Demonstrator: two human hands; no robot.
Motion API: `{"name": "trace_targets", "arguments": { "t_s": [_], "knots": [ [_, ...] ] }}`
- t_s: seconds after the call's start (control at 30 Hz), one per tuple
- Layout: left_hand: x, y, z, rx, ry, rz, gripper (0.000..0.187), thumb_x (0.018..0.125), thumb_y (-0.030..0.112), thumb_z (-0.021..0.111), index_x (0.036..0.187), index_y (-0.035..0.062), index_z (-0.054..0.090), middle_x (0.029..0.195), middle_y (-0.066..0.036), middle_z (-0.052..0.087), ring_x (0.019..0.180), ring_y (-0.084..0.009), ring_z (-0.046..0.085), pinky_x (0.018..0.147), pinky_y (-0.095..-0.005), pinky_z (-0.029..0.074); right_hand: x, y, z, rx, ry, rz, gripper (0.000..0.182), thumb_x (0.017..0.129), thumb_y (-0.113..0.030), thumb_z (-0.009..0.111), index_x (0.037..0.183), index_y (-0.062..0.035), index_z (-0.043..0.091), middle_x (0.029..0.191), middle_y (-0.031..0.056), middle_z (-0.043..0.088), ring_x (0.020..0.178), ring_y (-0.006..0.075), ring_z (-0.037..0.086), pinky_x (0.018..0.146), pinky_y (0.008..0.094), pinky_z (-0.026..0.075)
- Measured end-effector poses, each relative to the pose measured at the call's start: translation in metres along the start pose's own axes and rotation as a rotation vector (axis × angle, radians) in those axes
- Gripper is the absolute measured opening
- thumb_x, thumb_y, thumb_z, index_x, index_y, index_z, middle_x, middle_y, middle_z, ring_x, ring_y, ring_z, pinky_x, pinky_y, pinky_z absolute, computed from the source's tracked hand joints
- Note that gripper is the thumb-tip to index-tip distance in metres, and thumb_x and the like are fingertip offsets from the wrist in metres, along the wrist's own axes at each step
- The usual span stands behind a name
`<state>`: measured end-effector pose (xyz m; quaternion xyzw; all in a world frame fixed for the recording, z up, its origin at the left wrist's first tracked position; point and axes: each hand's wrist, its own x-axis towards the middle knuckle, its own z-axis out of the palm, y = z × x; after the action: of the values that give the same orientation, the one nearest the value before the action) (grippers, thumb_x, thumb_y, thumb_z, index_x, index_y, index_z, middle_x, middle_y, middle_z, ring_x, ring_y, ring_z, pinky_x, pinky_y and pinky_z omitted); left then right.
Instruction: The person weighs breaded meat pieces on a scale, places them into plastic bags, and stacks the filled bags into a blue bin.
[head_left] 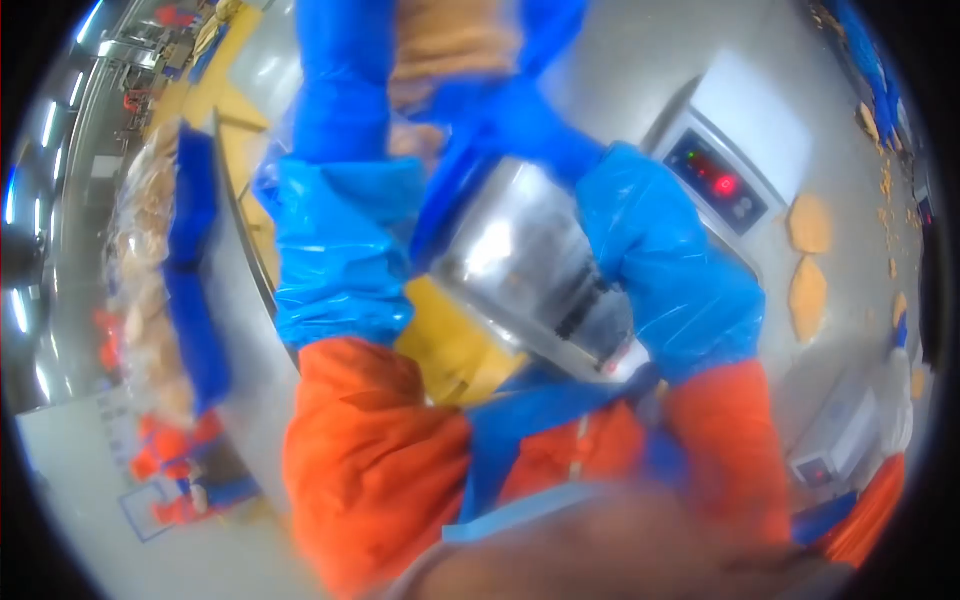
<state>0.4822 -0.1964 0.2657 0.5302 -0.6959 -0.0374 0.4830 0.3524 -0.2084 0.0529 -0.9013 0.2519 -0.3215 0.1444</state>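
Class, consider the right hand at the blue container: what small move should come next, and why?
Probably steady the blue container with the right hand: the hand is at its near edge, tan pieces show between its sides, and a scale stands to the right. Blur hides the exact grip.

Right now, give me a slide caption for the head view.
Blurred, blue-gloved left hand and right hand near tan pieces, with a red-lit digital scale to the right.
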Motion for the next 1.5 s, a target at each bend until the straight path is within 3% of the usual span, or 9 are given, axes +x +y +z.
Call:
{"name": "trace_targets", "arguments": {
  "t_s": [0.17,0.2,0.4,0.47,0.53,0.63,0.8,0.97,1.5],
  "knots": [
    [-0.037,-0.160,-0.008,0.726,-0.120,-0.062,0.039,0.092,0.022,0.042,0.120,-0.0040,0.050,0.120,-0.023,0.053,0.101,-0.0326,0.059,0.084,-0.0349,0.049,-0.007,-0.037,0.000,-0.263,0.204,-0.046,0.029,0.063,-0.035,0.069,0.082,-0.0139,0.062,0.090,0.0088,0.059,0.093,0.0300,0.052,0.089,0.0443,0.037],
    [-0.041,-0.268,0.003,1.232,-0.157,0.441,0.039,0.093,0.022,0.036,0.124,-0.0005,0.046,0.125,-0.023,0.049,0.100,-0.0362,0.058,0.085,-0.0380,0.048,-0.017,-0.045,-0.006,-0.150,0.234,-0.088,0.032,0.068,-0.030,0.069,0.093,-0.0110,0.062,0.099,0.0117,0.058,0.097,0.0313,0.053,0.087,0.0447,0.040],
    [-0.043,-0.316,0.024,1.047,-0.453,0.350,0.027,0.088,0.021,0.042,0.107,0.0062,0.054,0.095,-0.014,0.057,0.089,-0.0279,0.056,0.076,-0.0432,0.046,-0.164,-0.025,-0.112,-0.052,0.484,0.172,0.042,0.078,-0.026,0.068,0.113,-0.0077,0.057,0.114,0.0137,0.055,0.105,0.0325,0.053,0.090,0.0436,0.041],
    [-0.044,-0.302,0.035,1.104,-0.514,0.322,0.026,0.087,0.020,0.042,0.107,0.0064,0.054,0.098,-0.015,0.054,0.092,-0.0285,0.054,0.078,-0.0432,0.044,-0.246,0.025,-0.176,-0.007,0.768,0.584,0.039,0.077,-0.014,0.069,0.112,-0.0055,0.057,0.108,0.0124,0.058,0.105,0.0252,0.055,0.087,0.0329,0.046],
    [-0.051,-0.287,0.059,1.082,-0.552,0.312,0.026,0.086,0.019,0.043,0.106,0.0065,0.054,0.102,-0.015,0.052,0.095,-0.0290,0.051,0.080,-0.0432,0.042,-0.345,0.097,-0.247,-0.730,0.491,0.725,0.049,0.079,-0.029,0.067,0.121,-0.0092,0.053,0.113,0.0166,0.057,0.102,0.0326,0.054,0.091,0.0388,0.042],
    [-0.079,-0.226,0.101,0.964,-0.551,0.260,0.026,0.084,0.017,0.045,0.106,0.0068,0.054,0.106,-0.016,0.048,0.099,-0.0299,0.048,0.083,-0.0431,0.040,-0.475,0.132,-0.249,-0.536,0.239,1.197,0.059,0.082,-0.047,0.057,0.131,-0.0176,0.045,0.127,0.0189,0.048,0.117,0.0353,0.044,0.099,0.0433,0.035],
    [-0.178,-0.050,0.188,0.623,-0.228,0.099,0.027,0.081,0.014,0.047,0.106,0.0072,0.055,0.114,-0.017,0.041,0.106,-0.0313,0.042,0.088,-0.0431,0.036,-0.537,0.161,-0.198,-0.456,0.232,1.172,0.055,0.085,-0.046,0.053,0.128,-0.0120,0.046,0.125,0.0163,0.050,0.113,0.0301,0.048,0.095,0.0389,0.039],
    [-0.420,0.162,0.296,-0.433,-0.761,0.152,0.029,0.077,0.011,0.049,0.106,0.0077,0.056,0.122,-0.017,0.035,0.113,-0.0327,0.036,0.093,-0.0430,0.032,-0.515,0.134,-0.268,-0.246,0.501,1.309,0.054,0.088,-0.045,0.050,0.126,-0.0064,0.048,0.123,0.0137,0.053,0.109,0.0249,0.053,0.091,0.0346,0.043],
    [-0.484,0.185,0.229,-0.592,-0.944,0.081,0.038,0.068,0.001,0.057,0.104,0.0091,0.057,0.147,-0.021,0.015,0.135,-0.0372,0.017,0.108,-0.0429,0.018,-0.561,-0.006,-0.248,0.156,0.393,1.347,0.060,0.082,-0.026,0.063,0.131,-0.0001,0.039,0.131,0.0159,0.043,0.117,0.0277,0.044,0.098,0.0379,0.037]
  ]
}}
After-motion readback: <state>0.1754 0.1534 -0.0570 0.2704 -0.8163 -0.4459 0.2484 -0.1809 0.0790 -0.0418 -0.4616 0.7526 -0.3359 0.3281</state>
